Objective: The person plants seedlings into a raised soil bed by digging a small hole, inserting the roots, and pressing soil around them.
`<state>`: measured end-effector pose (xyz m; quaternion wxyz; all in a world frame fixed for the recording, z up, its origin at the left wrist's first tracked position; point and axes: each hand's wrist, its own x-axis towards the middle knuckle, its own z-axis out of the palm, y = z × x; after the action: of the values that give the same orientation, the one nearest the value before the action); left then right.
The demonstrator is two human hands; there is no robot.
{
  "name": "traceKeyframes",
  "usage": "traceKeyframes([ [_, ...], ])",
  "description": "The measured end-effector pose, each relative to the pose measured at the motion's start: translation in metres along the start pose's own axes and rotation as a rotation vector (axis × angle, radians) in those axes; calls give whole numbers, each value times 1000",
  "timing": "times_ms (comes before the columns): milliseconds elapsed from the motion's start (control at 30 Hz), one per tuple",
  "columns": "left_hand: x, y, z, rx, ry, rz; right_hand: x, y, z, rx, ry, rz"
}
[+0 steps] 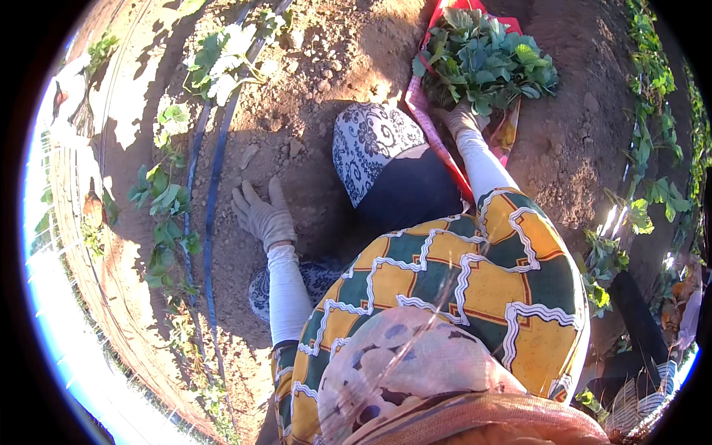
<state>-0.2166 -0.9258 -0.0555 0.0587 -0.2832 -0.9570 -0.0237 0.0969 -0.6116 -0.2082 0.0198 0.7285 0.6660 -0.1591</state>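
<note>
Spread over the bare soil is my left hand (264, 214), in a light cloth glove, fingers apart and holding nothing. It is just right of a blue drip line (210, 222) and a row of low leafy plants (166, 203). My gloved right hand (463, 119) is at the lower edge of a large bunch of green leafy cuttings (489, 58). Leaves hide its fingertips, so its grip cannot be told. The bunch lies in the mouth of a red and pink cloth bag (425, 114). My patterned knee (375, 139) is between the two hands.
A leafy plant (219, 61) grows at upper left beside the drip lines. Another plant row (651, 128) runs along the right. Clods (295, 147) lie on the soil ahead. At lower right a dark-clothed leg (639, 322) shows, and a person's partly visible figure is at the far left edge.
</note>
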Motion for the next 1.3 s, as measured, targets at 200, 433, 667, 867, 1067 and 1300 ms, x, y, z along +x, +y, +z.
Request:
traceKeyframes([
  [200, -6, -7, 3, -21, -3, -7, 12, -31, 4, 159, -12, 337],
  [433, 1, 2, 2, -33, -9, 0, 66, 71, 15, 563, 346, 81],
  [667, -1, 0, -1, -35, 14, 8, 59, 6, 22, 89, 247, 214],
  [867, 5, -2, 2, -51, 29, 32, 127, 38, 12, -31, -191, 257],
  [1067, -12, -6, -8, -42, -19, -36, 132, 76, -82, 1085, -683, 397],
  [1300, -5, -11, -10, -95, -86, -39, 33, 50, -224, 1706, -356, 75],
])
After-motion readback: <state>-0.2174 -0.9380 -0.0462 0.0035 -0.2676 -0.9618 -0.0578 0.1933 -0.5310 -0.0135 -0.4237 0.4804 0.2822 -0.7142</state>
